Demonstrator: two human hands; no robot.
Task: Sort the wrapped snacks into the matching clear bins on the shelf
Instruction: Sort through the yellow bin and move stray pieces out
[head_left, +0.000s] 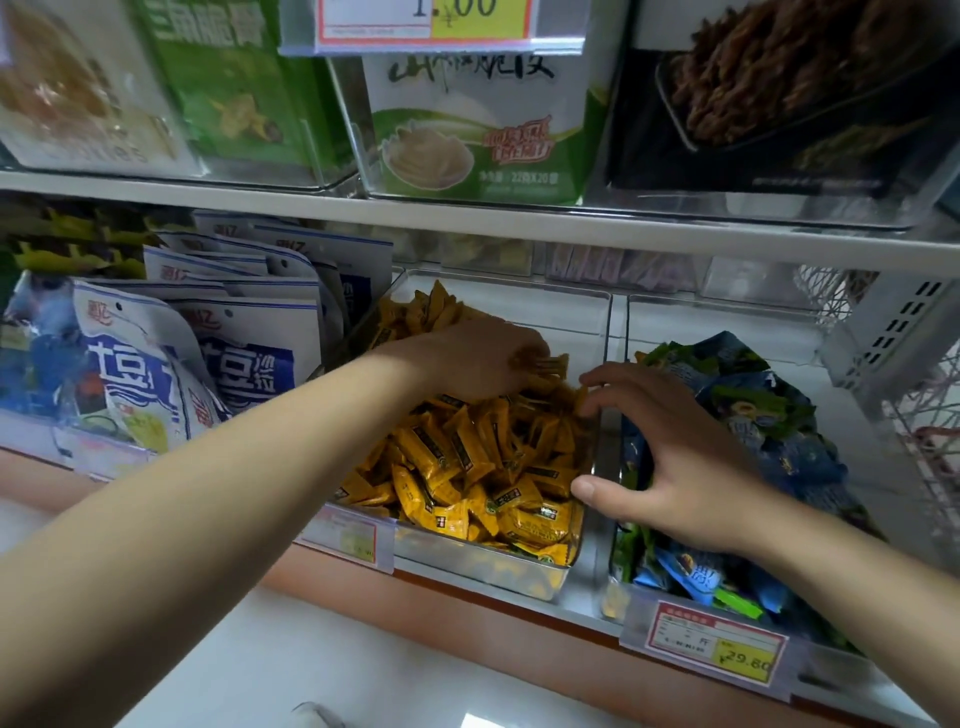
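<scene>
A clear bin (483, 561) in the middle of the lower shelf is heaped with small yellow wrapped snacks (467, 467). My left hand (478, 358) reaches into the back of that bin, fingers curled on a few yellow snacks. To its right stands a second clear bin (618, 597) holding blue and green wrapped snacks (769, 426). My right hand (670, 441) is spread over the wall between the two bins, thumb on the yellow bin's side, fingertips touching a yellow wrapper near the divider. It holds nothing that I can see.
Large blue-and-white snack bags (197, 338) stand left of the yellow bin. The upper shelf (467, 218) carries boxed goods in clear bins. Price tags (717, 644) hang on the bin fronts. A white perforated shelf bracket (893, 332) and wire rack sit at the right.
</scene>
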